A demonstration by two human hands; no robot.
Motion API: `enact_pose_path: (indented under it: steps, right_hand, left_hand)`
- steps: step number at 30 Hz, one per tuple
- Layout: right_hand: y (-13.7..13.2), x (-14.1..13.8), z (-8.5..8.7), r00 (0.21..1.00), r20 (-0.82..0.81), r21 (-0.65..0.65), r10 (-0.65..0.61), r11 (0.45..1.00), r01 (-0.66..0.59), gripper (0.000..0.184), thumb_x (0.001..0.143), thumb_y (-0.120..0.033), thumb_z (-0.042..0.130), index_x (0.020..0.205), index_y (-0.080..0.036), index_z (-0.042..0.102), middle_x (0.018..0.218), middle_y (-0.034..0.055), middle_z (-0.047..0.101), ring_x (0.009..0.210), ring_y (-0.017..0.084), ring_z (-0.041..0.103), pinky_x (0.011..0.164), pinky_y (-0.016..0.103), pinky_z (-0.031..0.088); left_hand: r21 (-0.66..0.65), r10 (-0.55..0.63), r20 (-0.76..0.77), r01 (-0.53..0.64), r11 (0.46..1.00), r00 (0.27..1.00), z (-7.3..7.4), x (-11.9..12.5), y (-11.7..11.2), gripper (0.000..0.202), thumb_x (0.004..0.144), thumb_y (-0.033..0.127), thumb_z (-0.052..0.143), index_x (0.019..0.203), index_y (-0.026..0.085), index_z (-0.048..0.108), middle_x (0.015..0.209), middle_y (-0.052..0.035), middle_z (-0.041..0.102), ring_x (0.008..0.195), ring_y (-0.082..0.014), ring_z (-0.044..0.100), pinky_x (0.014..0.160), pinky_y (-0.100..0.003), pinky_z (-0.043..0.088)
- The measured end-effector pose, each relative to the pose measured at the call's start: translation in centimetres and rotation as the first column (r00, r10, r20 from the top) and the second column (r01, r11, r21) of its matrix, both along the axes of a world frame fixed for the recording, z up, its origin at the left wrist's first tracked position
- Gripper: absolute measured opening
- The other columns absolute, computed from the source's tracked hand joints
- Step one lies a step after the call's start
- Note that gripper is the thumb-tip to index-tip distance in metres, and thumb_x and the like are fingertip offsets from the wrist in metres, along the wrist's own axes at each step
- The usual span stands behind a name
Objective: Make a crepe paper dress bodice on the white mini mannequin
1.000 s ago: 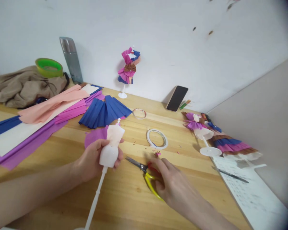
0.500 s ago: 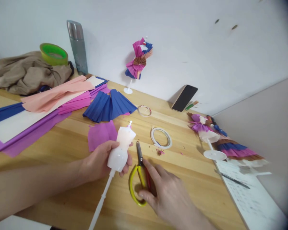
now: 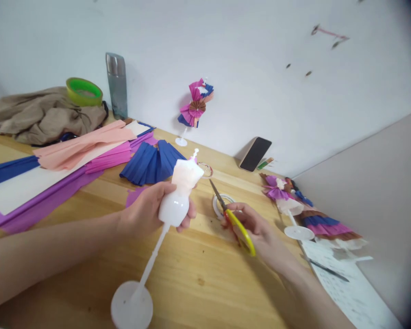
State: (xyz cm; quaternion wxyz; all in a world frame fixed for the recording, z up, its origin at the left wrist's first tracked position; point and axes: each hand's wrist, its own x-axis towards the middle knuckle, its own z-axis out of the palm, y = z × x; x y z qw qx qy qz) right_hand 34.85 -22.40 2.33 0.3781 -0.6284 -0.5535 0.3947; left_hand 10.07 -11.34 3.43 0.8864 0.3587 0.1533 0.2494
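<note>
My left hand [image 3: 147,205] is wrapped round the waist of a small white dress-form mannequin [image 3: 174,208], which leans with its round base towards me. My right hand [image 3: 260,233] grips yellow-and-red scissors [image 3: 240,227] by the handles, above the table, with the blades pointing up and to the left. Partly behind the scissors lies a white ring of tape [image 3: 215,209]. A purple paper piece [image 3: 133,195] is mostly hidden by my left hand. Beyond the mannequin sits a pleated blue paper [image 3: 144,162], and a thin wire ring [image 3: 210,170] lies near its neck.
Coloured paper strips [image 3: 89,141] cover the left side, beside a brown cloth [image 3: 48,114] with a green-lined tape roll [image 3: 84,103]. A flask [image 3: 118,93], a decorated mannequin [image 3: 197,107] and a phone [image 3: 256,153] stand at the wall. Another dressed mannequin [image 3: 289,208] stands right.
My right hand has picked the scissors up from the table and moved right and up with them. My left hand has raised the mannequin slightly, and its base has come into view.
</note>
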Motion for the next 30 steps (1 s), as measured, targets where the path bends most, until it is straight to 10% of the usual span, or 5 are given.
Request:
enact_pose_path:
  steps: [5, 12, 30]
  right_hand:
    - [1.4, -0.3, 2.9, 0.992, -0.121, 0.249, 0.035, 0.969, -0.003, 0.07, 0.071, -0.059, 0.078, 0.126, -0.028, 0.05, 0.084, 0.0005, 0.056, 0.067, 0.015, 0.056, 0.058, 0.029, 0.048]
    - [2.7, -1.9, 1.5, 0.881, 0.472, 0.287, 0.025, 0.941, -0.18, 0.043, 0.077, -0.043, 0.074, 0.111, -0.02, 0.062, 0.081, 0.0016, 0.055, 0.068, 0.016, 0.052, 0.059, 0.029, 0.045]
    - [2.7, 1.5, 2.5, 0.685, 0.728, 0.392, 0.022, 0.807, -0.442, 0.054, 0.079, -0.013, 0.069, 0.131, -0.026, 0.062, 0.09, 0.0056, 0.065, 0.077, 0.018, 0.067, 0.063, 0.029, 0.056]
  left_hand:
    - [-0.02, 0.028, 0.011, -0.028, 0.999, 1.0, -0.8, 1.3, 1.4, 0.04, 0.081, 0.035, 0.047, 0.108, 0.008, 0.058, 0.066, -0.0087, 0.067, 0.05, -0.0186, 0.058, 0.047, -0.027, 0.041]
    - [-0.172, -0.006, -0.072, -0.006, 0.985, 0.997, -5.2, 1.8, 0.3, 0.034, 0.083, 0.037, 0.046, 0.102, 0.01, 0.056, 0.064, -0.0082, 0.066, 0.049, -0.0187, 0.059, 0.044, -0.026, 0.041]
    - [-0.013, -0.141, -0.141, 0.141, 0.99, 0.98, -4.7, 1.9, 0.5, 0.057, 0.077, 0.06, 0.05, 0.068, 0.007, 0.07, 0.058, -0.0111, 0.063, 0.05, -0.0155, 0.057, 0.046, -0.023, 0.043]
